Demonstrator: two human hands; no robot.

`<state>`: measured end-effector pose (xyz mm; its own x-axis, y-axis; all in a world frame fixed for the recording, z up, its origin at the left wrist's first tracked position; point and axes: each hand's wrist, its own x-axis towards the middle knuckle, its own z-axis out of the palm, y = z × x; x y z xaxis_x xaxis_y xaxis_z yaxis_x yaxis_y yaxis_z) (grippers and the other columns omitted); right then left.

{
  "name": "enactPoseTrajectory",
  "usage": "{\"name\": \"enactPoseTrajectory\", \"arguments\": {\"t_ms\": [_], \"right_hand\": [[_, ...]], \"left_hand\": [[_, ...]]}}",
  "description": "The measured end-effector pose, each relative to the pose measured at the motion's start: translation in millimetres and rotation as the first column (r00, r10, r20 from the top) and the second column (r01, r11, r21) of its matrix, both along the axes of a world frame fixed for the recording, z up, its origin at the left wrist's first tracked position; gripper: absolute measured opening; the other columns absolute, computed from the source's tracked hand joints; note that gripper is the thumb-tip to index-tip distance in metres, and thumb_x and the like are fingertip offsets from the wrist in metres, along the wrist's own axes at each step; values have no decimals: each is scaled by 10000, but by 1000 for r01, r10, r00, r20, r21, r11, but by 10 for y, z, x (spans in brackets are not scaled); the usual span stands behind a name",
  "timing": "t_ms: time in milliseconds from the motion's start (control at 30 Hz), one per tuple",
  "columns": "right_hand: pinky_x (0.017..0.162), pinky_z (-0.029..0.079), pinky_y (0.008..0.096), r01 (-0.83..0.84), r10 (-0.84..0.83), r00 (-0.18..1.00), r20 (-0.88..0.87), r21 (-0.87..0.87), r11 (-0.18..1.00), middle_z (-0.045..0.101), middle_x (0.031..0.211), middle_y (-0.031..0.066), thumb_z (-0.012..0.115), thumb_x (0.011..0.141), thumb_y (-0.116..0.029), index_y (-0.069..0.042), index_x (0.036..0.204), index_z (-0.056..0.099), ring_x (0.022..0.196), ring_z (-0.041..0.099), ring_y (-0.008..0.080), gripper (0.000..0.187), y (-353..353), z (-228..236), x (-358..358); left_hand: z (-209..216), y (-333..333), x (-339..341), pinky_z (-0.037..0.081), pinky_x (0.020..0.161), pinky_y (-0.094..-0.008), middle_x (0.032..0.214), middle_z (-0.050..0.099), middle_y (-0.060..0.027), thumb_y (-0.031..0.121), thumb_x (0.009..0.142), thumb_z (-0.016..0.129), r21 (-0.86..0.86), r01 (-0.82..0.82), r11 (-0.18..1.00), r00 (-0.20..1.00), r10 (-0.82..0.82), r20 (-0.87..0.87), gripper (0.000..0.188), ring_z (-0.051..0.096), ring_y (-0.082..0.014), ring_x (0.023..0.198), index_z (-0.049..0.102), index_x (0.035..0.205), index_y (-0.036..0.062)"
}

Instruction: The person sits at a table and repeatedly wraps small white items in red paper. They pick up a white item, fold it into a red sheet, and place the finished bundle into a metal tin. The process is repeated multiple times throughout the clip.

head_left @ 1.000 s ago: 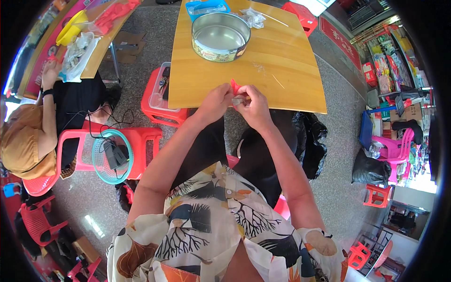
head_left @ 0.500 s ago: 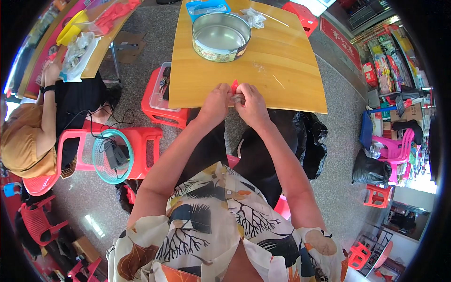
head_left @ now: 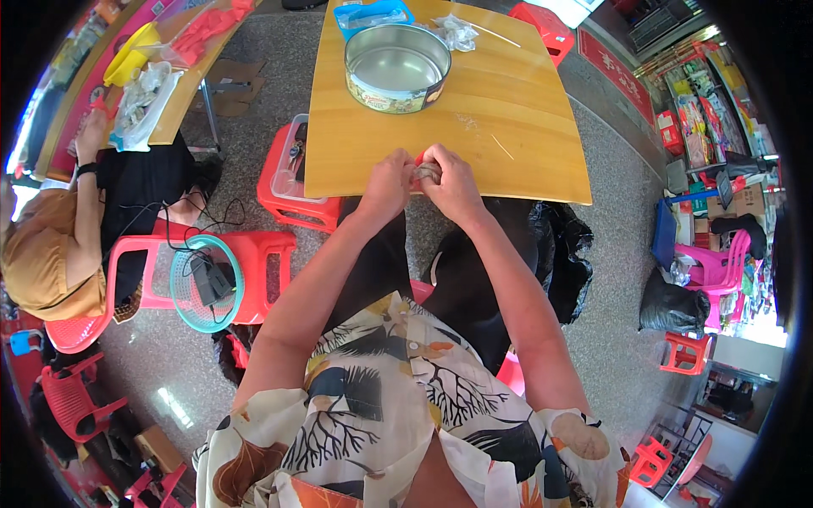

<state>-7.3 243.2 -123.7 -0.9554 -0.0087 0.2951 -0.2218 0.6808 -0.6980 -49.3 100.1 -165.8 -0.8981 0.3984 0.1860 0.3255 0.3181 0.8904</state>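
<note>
At the table's near edge my left hand (head_left: 389, 184) and my right hand (head_left: 451, 185) meet, fingers closed. Pinched between them is a small red and greyish piece (head_left: 427, 172), mostly hidden by the fingers; its kind cannot be made out. Beyond the hands stands a round, open metal tin (head_left: 397, 95) with a printed side and a bare silver inside. A thin pale stick (head_left: 503, 147) lies to the right of my hands, and a few whitish crumbs (head_left: 467, 123) are scattered near it.
A blue tray (head_left: 373, 15) and a crumpled clear plastic bag (head_left: 456, 35) sit behind the tin. Left of the wooden table (head_left: 525, 110), a clear plastic box (head_left: 290, 169) rests on a red stool. A co-worker (head_left: 59, 245) sits at another table, near a teal basket (head_left: 180, 288).
Less of the red part shows above my fingers now, and more of the greyish part is visible between them. Both hands stay together at the table edge.
</note>
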Motion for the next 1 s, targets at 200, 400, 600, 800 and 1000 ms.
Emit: {"name": "enactPoseTrajectory", "arguments": {"t_ms": [200,400,600,800,1000], "right_hand": [[724,477,413,4,44,976,-211,223,975,589,813,150,670,739,-34,-34,900,514,812,578,364,225,-22,-94,-36],[693,508,323,-80,92,992,90,-136,987,648,902,95,676,762,-10,-40,985,569,814,649,189,249,56,22,47],[690,521,279,14,-3,999,40,-276,961,657,858,80,678,797,-45,-23,968,588,786,641,120,195,81,-74,72],[676,521,299,101,-67,988,138,-257,961,650,846,101,667,766,-13,-17,921,592,779,659,177,173,99,-70,39],[722,496,402,38,-8,987,-158,191,981,597,900,127,694,722,-17,-38,955,599,827,589,333,252,49,84,51]], "left_hand": [[50,47,-32,528,615,-365,757,626,-155,54,940,491,24,-16,1000,982,12,189,101,651,-233,709,549,909,-22],[131,39,-70,506,646,-405,794,643,-190,97,919,538,-133,-72,989,995,79,54,116,651,-335,729,561,916,-17],[192,51,-48,484,706,-458,830,637,-233,69,881,554,-39,-46,998,999,45,-24,98,621,-421,807,566,877,-28],[317,31,-52,491,701,-402,799,619,-200,29,872,556,-23,35,999,989,-32,146,79,637,-325,780,542,929,-23],[138,49,-82,480,703,-263,838,565,-46,-66,886,519,226,130,965,975,-166,147,145,585,-115,806,480,992,26]]}}
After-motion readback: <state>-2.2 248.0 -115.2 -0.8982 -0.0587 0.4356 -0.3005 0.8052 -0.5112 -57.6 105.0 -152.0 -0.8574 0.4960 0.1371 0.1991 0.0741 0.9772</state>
